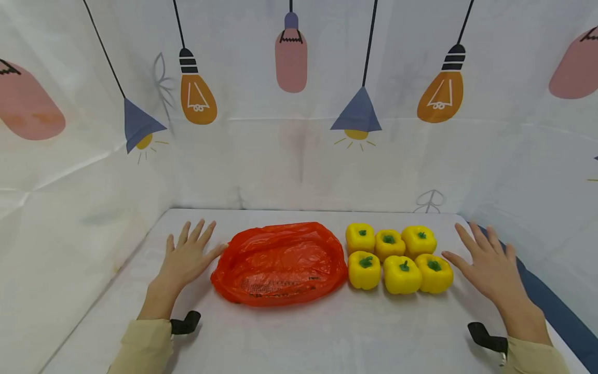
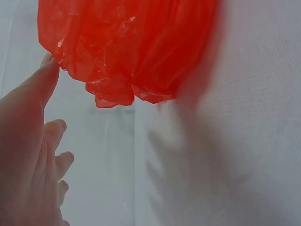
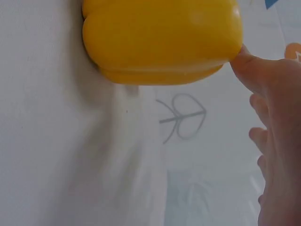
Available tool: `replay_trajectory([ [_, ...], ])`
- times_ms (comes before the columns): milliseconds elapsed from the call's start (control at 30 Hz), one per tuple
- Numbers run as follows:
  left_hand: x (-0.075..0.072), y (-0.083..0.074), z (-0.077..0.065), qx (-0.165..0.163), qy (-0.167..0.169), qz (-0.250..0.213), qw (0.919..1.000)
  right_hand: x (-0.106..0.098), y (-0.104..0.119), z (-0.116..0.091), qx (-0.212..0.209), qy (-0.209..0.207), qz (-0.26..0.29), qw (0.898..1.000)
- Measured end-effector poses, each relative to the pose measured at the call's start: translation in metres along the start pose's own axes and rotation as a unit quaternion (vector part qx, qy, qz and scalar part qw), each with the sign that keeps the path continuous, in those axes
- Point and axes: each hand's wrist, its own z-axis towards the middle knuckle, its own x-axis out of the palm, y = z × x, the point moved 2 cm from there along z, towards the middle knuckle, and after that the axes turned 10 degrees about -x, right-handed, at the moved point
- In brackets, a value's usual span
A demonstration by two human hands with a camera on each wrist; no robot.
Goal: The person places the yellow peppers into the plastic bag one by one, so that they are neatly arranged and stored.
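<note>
A red plastic bag (image 1: pixel 287 265) is laid on the white-covered desk (image 1: pixel 299 337), its crumpled rim raised all round and dark print shown near its front edge. Just to its right, six yellow bell peppers (image 1: pixel 397 271) are set upright in two rows of three, green stems turned up. The left hand (image 1: pixel 186 262) is held released at the bag's left side, fingers spread, its thumb brought up to the rim; whether the plastic is touched cannot be told. The right hand (image 1: pixel 492 270) is likewise released, its thumb placed by the rightmost front pepper; contact cannot be told. Behind, a pale curtain (image 1: pixel 261 161) is printed with hanging lamps.
</note>
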Motion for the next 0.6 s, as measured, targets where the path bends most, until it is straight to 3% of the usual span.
replay_trajectory([
  [267, 0.001, -0.007, 0.000, 0.013, 0.034, -0.021, 0.9991, -0.010, 0.021, 0.005, -0.017, -0.005, -0.004, 1.000],
  [600, -0.004, -0.020, -0.006, 0.048, 0.051, -0.043, 0.9966, -0.023, 0.054, 0.010, -0.076, -0.024, 0.000, 0.997],
])
